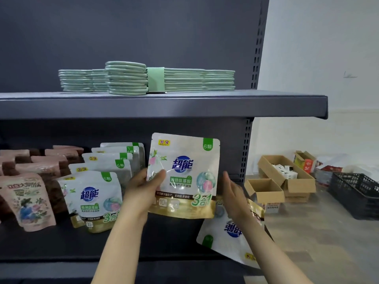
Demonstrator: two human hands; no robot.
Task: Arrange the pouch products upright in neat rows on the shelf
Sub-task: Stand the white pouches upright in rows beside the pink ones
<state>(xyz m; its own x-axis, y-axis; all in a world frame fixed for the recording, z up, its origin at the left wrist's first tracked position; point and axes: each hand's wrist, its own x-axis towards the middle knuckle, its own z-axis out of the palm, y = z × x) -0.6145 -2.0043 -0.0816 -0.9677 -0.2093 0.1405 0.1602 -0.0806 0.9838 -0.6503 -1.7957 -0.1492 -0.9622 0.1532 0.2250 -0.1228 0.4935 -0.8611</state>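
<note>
Pouch (184,175) pinched in left grip (143,189), right grip (233,191) apart (grey shelf (51,242), cartons (287,179) behind)

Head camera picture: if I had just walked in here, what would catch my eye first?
Probably the white and gold pouch held upright mid-frame, gripped by the left hand, with the right hand open beside it. Left of it a row of matching pouches stands on the lower shelf. Above, flat green packs lie stacked on the upper shelf.
</note>
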